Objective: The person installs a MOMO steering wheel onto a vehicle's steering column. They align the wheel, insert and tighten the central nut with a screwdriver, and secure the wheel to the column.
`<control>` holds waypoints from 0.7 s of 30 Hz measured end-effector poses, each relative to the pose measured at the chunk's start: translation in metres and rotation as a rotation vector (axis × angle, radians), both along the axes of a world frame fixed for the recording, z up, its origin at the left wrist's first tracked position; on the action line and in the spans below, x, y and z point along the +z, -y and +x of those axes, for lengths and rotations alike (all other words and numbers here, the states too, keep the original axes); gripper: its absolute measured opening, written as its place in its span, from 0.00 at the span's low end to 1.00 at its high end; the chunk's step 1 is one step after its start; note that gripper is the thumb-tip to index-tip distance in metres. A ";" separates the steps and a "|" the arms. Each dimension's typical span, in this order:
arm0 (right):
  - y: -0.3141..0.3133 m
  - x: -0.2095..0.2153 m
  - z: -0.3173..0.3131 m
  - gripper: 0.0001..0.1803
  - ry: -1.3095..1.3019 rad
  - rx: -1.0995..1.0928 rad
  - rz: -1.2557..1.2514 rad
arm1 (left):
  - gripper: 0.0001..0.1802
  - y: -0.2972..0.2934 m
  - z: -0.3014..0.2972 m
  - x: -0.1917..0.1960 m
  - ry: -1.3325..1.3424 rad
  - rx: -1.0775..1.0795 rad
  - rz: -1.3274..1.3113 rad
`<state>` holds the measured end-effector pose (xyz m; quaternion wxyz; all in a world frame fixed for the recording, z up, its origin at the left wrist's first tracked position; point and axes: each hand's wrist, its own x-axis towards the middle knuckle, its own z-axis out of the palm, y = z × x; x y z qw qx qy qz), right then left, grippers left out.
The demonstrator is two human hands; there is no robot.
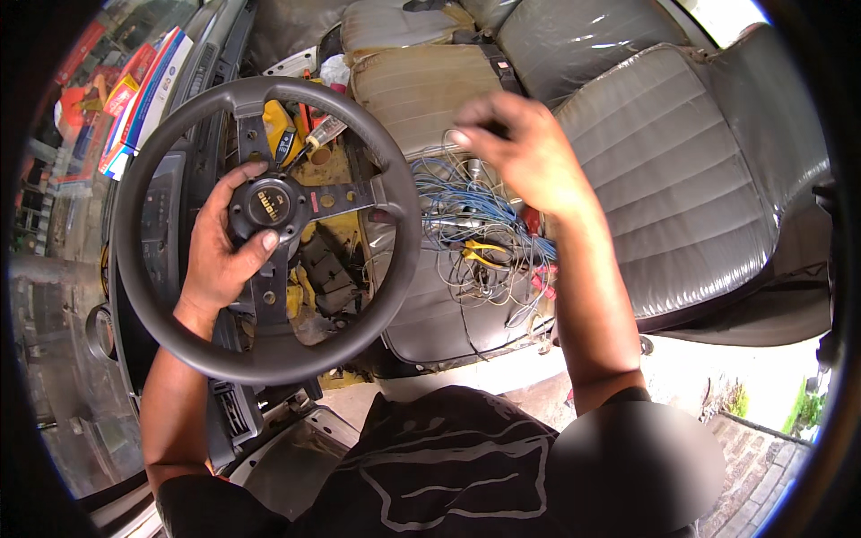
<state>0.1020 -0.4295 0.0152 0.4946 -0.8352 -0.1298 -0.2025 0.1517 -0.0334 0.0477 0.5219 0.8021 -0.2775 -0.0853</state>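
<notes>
Clasping wheel hub (271, 207), left hand (216, 249), right hand (531, 154) curled, contents unclear, cluttered cabin seat (423, 331)

The steering wheel (406, 224) is dark grey with a black, yellow-lettered horn button (271, 205), the grey seat (673, 179) bears parallel stripes, the wires (448, 202) are blue and grey, the pliers (471, 255) yellow, the box (157, 100) white, blue and red, and the shirt (457, 439) black with grey lines.

We look down from head height | facing the steering wheel (406, 224) and, right of it, the seats (664, 179) | close above | one wide fisheye view
</notes>
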 end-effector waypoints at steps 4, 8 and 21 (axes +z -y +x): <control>0.019 -0.097 -0.075 0.12 -0.610 0.018 -0.268 | 0.47 -0.001 0.003 -0.002 0.077 -0.009 0.038; 0.001 -0.195 -0.138 0.14 -0.844 -0.114 -0.611 | 0.42 -0.004 0.003 -0.003 0.054 -0.019 0.005; -0.015 -0.269 -0.163 0.16 -0.958 -0.497 -0.675 | 0.44 -0.005 0.005 -0.005 -0.040 -0.056 -0.036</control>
